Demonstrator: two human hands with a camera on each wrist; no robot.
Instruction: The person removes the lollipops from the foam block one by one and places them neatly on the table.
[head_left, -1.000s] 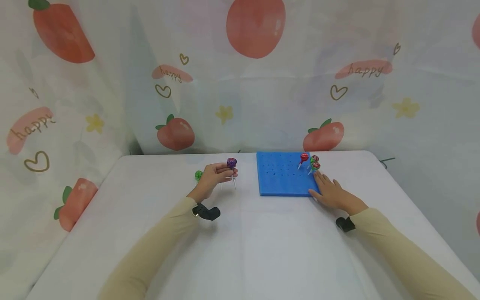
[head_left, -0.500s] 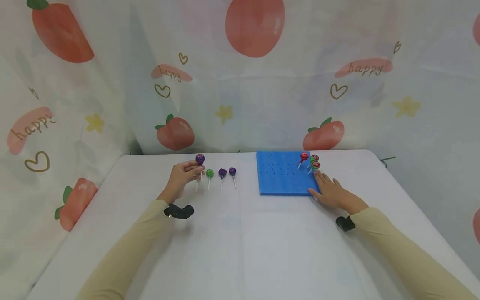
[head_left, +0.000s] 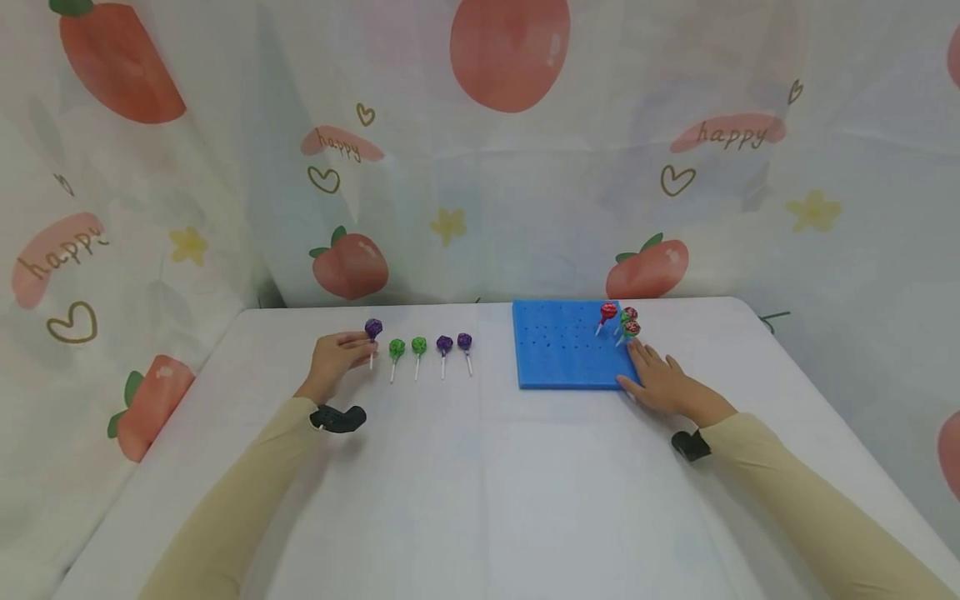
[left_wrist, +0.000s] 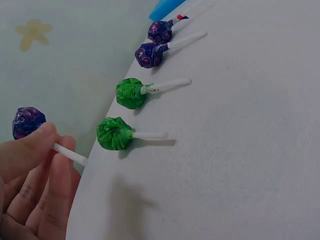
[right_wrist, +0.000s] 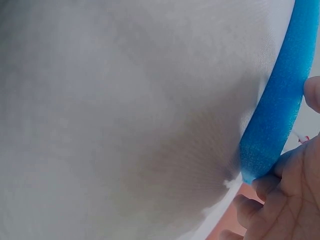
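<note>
A purple-wrapped lollipop (head_left: 373,328) is pinched by its white stick between the thumb and fingers of my left hand (head_left: 330,363). In the left wrist view, that lollipop (left_wrist: 28,123) points head-up, off to the side of a row lying on the table. The row has two green lollipops (left_wrist: 114,134) nearest the hand, then two purple ones (left_wrist: 149,55). My right hand (head_left: 663,385) rests with straight fingers on the right edge of a blue board (head_left: 566,368) dotted with small holes. Beside its fingertips, several lollipops (head_left: 608,312) stand tilted in the board.
The white table (head_left: 480,483) carries everything, its back edge meeting a printed curtain (head_left: 480,183). Both forearms reach in from the front, each with a black band (head_left: 339,419) at the wrist.
My left hand has carried the purple lollipop leftward, past the row and slightly down, uncovering the green and purple lollipops it hid earlier. The right hand and board look unchanged.
</note>
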